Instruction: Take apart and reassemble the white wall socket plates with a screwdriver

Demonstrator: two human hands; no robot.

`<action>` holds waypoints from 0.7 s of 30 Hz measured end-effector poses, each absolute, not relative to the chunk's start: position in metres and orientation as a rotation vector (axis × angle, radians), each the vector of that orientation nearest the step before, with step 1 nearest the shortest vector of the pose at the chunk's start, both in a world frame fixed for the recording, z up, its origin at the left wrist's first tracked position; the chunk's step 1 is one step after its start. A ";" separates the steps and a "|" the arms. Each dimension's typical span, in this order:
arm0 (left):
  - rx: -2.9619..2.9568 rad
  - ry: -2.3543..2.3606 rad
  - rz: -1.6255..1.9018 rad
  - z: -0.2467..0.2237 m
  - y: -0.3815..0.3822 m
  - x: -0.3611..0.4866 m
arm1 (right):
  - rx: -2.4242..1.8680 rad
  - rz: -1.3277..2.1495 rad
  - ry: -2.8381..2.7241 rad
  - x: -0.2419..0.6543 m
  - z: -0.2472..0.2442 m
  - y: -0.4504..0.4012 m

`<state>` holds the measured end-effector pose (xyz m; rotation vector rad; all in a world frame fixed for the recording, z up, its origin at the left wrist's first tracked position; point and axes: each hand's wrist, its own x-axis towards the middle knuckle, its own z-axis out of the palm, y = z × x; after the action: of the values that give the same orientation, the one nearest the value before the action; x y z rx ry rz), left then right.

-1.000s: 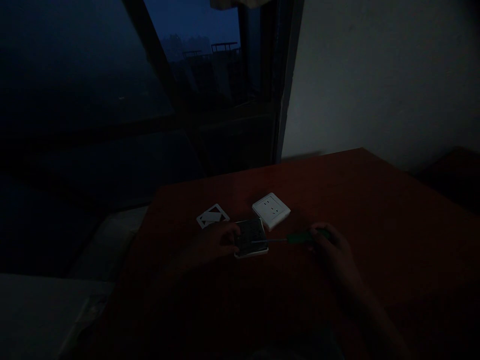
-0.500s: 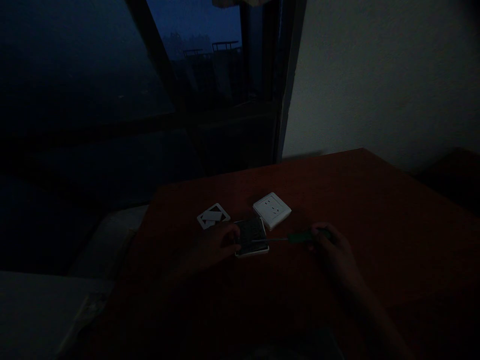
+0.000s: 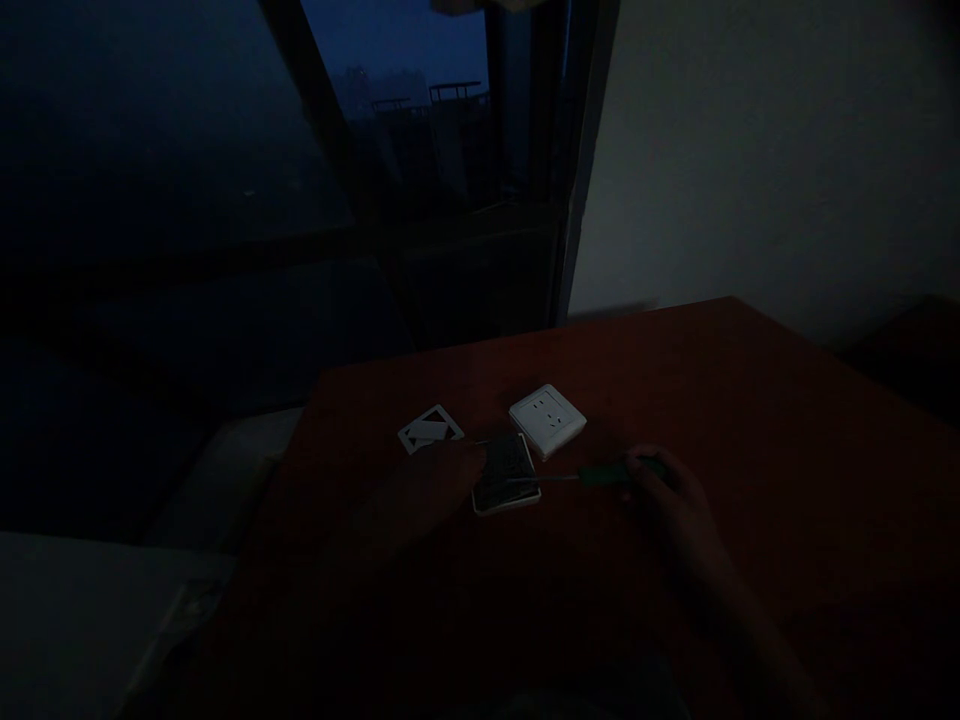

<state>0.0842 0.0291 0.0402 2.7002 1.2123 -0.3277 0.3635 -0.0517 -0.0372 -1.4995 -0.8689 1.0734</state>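
The right hand is closed around the green-handled screwdriver, its shaft pointing left so that the tip, hard to make out, lies over the dark square unit. The left hand is at that unit's left edge, perhaps to steady it on the surface; whether its fingers grip or merely press, I cannot tell. Just beyond the left hand lies a white frame; ahead, between both hands, a white socket sits face up, likely leaving the tool room
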 end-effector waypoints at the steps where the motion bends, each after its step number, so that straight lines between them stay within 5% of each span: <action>1: 2.704 1.206 -0.346 0.040 0.030 0.084 | -1.492 1.062 -0.872 0.363 -0.038 -0.052; 21: 2.441 1.268 -0.130 0.067 0.036 0.076 | -1.527 1.088 -0.849 0.361 -0.034 -0.054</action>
<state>0.0755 0.0359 0.0668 2.4408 1.2678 -0.1299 0.3613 -0.0541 -0.0341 -1.5272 -0.8493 1.0876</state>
